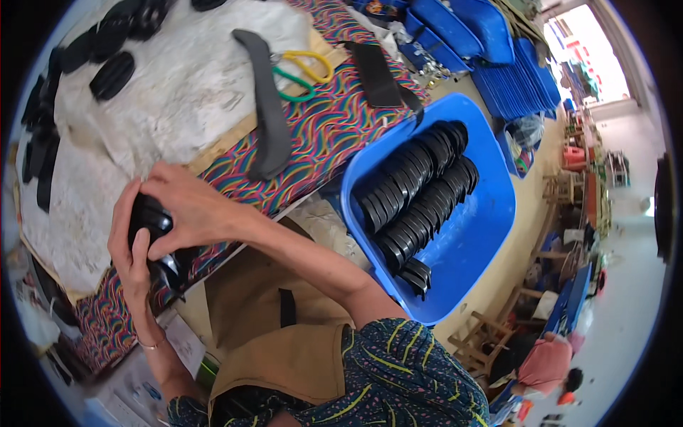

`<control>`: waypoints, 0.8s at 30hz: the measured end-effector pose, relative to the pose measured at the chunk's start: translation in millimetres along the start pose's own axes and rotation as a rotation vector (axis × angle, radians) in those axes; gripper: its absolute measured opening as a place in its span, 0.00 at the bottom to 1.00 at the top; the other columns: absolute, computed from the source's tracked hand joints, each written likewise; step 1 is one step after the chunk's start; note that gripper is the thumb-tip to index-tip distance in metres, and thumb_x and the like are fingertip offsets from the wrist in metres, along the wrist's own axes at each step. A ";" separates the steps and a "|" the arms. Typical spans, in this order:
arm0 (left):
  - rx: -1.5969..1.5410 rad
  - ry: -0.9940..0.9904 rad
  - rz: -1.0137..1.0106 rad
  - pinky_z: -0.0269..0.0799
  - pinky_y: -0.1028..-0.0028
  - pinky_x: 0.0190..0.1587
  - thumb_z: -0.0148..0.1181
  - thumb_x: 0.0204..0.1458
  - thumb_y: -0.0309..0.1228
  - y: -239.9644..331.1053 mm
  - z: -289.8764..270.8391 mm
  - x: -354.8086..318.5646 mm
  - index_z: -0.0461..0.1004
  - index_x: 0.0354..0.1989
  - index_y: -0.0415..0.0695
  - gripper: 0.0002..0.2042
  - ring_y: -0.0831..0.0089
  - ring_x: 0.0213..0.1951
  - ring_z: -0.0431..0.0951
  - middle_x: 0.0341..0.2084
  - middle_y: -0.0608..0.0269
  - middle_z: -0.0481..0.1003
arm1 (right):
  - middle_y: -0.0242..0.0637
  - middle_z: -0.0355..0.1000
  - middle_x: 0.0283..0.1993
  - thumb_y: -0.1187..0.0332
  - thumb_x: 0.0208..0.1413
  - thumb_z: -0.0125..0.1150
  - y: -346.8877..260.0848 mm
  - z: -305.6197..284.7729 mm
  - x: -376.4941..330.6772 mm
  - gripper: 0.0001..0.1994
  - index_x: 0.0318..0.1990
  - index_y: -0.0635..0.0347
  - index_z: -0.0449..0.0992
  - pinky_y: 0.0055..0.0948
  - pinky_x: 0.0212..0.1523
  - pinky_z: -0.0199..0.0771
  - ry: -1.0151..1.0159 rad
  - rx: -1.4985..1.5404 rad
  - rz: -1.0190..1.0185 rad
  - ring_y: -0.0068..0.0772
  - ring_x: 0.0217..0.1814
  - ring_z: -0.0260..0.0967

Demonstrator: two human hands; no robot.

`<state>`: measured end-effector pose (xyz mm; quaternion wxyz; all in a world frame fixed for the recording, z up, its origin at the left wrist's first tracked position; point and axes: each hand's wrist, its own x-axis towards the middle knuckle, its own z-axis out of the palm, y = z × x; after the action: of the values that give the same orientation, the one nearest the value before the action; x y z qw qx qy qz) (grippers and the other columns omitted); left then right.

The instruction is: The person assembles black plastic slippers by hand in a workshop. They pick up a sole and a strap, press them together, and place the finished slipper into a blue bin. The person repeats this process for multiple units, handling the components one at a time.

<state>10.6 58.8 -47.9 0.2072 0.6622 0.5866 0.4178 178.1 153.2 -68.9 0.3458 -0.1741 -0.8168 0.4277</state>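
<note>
Both hands are at the table's near left edge, closed around a small stack of glossy black curved pieces point(165, 267) that look like shoe heels. My left hand point(130, 252) wraps the stack from the left, its fingers pointing up along the side. Over the top comes my right hand point(186, 206), thumb and fingers gripping the upper piece. My fingers cover much of the stack, so how many pieces are in it cannot be seen. Just past the hands lies a stained white cloth point(192, 78) on a colourful wavy-patterned tablecloth point(320, 117).
To the right, a blue tub point(491, 213) holds two long rows of similar black pieces point(427, 206). A dark curved strip point(267, 107), scissors point(302, 71) with yellow and green handles, and a black flat rectangle point(376, 75) lie on the table. Black parts point(112, 75) crowd its far left.
</note>
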 end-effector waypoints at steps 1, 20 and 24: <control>0.018 -0.002 -0.016 0.56 0.63 0.67 0.51 0.57 0.40 -0.8 0.7 0.4 0.67 0.62 0.34 0.28 0.56 0.64 0.65 0.61 0.47 0.67 | 0.50 0.64 0.46 0.55 0.32 0.77 1.7 0.7 0.1 0.41 0.54 0.71 0.69 0.39 0.53 0.67 0.025 -0.039 -0.001 0.53 0.51 0.63; -0.260 0.309 -0.053 0.55 0.61 0.67 0.45 0.65 0.34 3.9 34.2 -15.8 0.57 0.67 0.36 0.24 0.60 0.63 0.65 0.62 0.45 0.65 | 0.59 0.57 0.56 0.60 0.33 0.70 -51.1 43.5 -16.7 0.42 0.57 0.75 0.63 0.65 0.46 0.67 0.127 -0.533 0.260 0.59 0.59 0.56; -0.085 0.184 0.035 0.56 0.60 0.67 0.54 0.59 0.34 67.0 58.7 -18.4 0.57 0.66 0.33 0.29 0.58 0.63 0.65 0.60 0.44 0.67 | 0.58 0.59 0.51 0.73 0.27 0.71 -51.3 -11.5 -66.7 0.44 0.58 0.75 0.57 0.49 0.49 0.73 0.208 -0.221 0.167 0.62 0.55 0.59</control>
<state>98.6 38.8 -35.6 0.1731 0.6218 0.5732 0.5049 233.6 91.8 -50.0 0.3705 -0.3217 -0.8014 0.3420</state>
